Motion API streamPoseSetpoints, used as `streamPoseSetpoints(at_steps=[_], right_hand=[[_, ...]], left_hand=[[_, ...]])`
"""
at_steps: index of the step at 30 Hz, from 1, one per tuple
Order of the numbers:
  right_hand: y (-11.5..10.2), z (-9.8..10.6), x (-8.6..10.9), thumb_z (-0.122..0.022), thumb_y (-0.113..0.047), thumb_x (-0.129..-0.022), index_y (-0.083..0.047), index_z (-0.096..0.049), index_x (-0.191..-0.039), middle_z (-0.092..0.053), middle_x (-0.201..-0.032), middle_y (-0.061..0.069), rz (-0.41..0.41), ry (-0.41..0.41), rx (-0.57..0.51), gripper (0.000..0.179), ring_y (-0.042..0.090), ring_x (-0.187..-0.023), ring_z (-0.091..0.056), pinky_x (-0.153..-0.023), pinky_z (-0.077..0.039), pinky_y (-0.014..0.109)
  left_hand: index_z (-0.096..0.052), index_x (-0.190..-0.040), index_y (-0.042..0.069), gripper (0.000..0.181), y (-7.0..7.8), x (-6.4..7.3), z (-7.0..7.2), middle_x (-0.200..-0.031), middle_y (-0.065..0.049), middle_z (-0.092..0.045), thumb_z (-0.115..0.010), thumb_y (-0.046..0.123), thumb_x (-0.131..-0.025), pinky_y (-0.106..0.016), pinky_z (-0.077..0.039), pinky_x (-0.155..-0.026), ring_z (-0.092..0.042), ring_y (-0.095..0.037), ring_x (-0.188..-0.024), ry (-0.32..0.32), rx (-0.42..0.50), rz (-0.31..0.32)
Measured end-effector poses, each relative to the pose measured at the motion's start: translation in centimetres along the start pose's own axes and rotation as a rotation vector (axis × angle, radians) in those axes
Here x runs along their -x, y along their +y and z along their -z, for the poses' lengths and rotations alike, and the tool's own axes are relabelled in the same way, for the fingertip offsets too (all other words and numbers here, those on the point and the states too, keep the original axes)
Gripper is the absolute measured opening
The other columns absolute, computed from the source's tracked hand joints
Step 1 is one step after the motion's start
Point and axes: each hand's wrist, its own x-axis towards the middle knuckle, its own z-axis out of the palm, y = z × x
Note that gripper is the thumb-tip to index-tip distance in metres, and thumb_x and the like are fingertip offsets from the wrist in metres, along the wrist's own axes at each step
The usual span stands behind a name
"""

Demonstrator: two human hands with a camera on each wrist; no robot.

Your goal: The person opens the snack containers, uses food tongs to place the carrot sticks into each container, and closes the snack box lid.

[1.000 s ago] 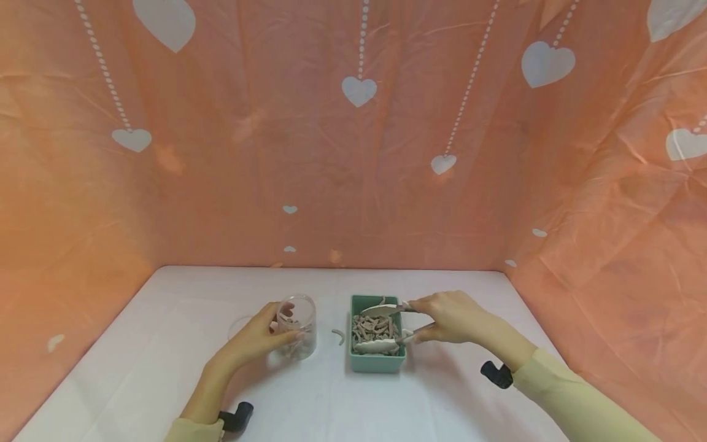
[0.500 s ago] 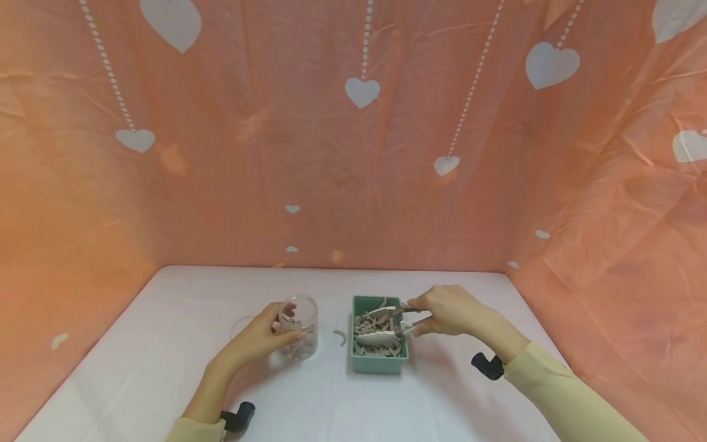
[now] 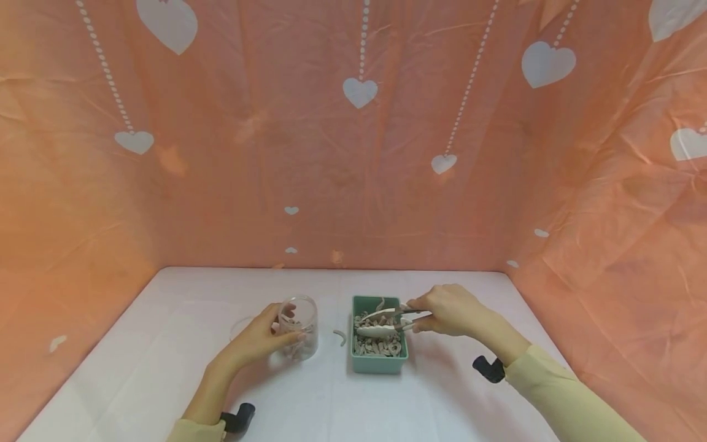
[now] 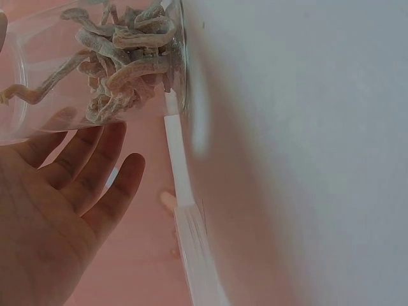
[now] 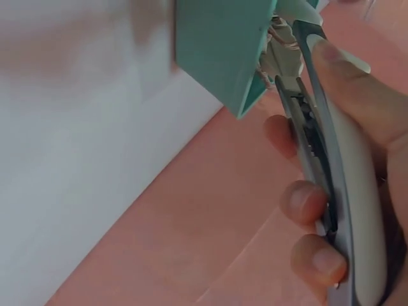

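My left hand (image 3: 256, 336) grips a clear plastic jar (image 3: 307, 345) standing on the white table, thumb on its near side. Tangled grey-brown dried strips (image 4: 131, 67) lie in it, shown closely in the left wrist view. My right hand (image 3: 454, 312) holds a pair of tongs (image 3: 378, 331) by the handles, fingers wrapped round the grips (image 5: 357, 185) in the right wrist view. The white tong heads are inside a green rectangular box (image 3: 378, 366), among many similar strips (image 3: 381, 348). The two heads stand slightly apart; whether a strip is between them is unclear.
One loose curved strip (image 3: 341, 337) lies on the table between jar and box. A clear round lid (image 3: 239, 326) lies behind the left hand, partly hidden. An orange cloth with hearts (image 3: 331, 184) hangs behind and at both sides of the table.
The tongs' heads have drawn closer together inside the box, the near head moving away from the box's front edge. The left hand and jar have stayed in place.
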Motion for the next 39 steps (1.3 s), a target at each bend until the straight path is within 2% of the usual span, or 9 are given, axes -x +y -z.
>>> streamPoseSetpoints(at_steps=[5, 16, 27, 33, 39], right_hand=[[0.3, -0.6, 0.6, -0.086, -0.036, -0.085, -0.022, -0.074, -0.099, -0.075, -0.082, -0.011, 0.022, 0.06, 0.005, 0.024, 0.003, -0.06, -0.058, -0.054, -0.05, 0.033], [0.4, -1.5, 1.7, -0.087, -0.037, -0.084, -0.017, -0.079, -0.111, -0.079, -0.095, -0.005, -0.016, 0.119, 0.007, 0.035, 0.009, -0.067, -0.066, -0.057, -0.053, 0.035], [0.4, -2.1, 2.8, -0.085, -0.041, -0.085, -0.012, -0.079, -0.119, -0.08, -0.105, 0.002, -0.084, 0.134, -0.032, 0.045, 0.016, -0.08, -0.073, -0.066, -0.058, 0.037], [0.4, -2.7, 3.7, -0.085, -0.04, -0.085, -0.012, -0.078, -0.119, -0.079, -0.107, 0.001, -0.065, 0.213, -0.01, 0.045, 0.019, -0.085, -0.076, -0.066, -0.059, 0.039], [0.3, -3.2, 4.4, -0.083, -0.041, -0.087, -0.014, -0.078, -0.122, -0.079, -0.108, 0.001, -0.105, 0.243, -0.039, 0.044, 0.018, -0.087, -0.075, -0.067, -0.058, 0.037]], left_hand=[[-0.055, -0.138, -0.001, 0.065, 0.1, 0.0, 0.1, -0.142, -0.021, -0.056, -0.082, 0.035, -0.091, -0.044, -0.053, -0.091, -0.062, -0.028, -0.108, -0.006, 0.002, -0.011], [-0.054, -0.14, 0.001, 0.068, 0.3, 0.0, 0.1, -0.144, -0.018, -0.055, -0.082, 0.038, -0.09, -0.046, -0.052, -0.093, -0.061, -0.027, -0.11, -0.007, 0.004, 0.021], [-0.054, -0.141, 0.001, 0.068, 0.2, 0.1, 0.0, -0.145, -0.019, -0.054, -0.081, 0.039, -0.091, -0.047, -0.052, -0.094, -0.06, -0.028, -0.111, -0.007, 0.001, 0.012], [-0.053, -0.142, 0.0, 0.068, 0.1, 0.1, 0.0, -0.142, -0.019, -0.055, -0.08, 0.037, -0.092, -0.047, -0.052, -0.095, -0.061, -0.028, -0.112, -0.013, 0.0, -0.005], [-0.052, -0.143, 0.001, 0.068, 0.1, 0.1, 0.0, -0.143, -0.019, -0.055, -0.08, 0.037, -0.093, -0.048, -0.052, -0.095, -0.061, -0.028, -0.113, -0.016, 0.002, -0.006]])
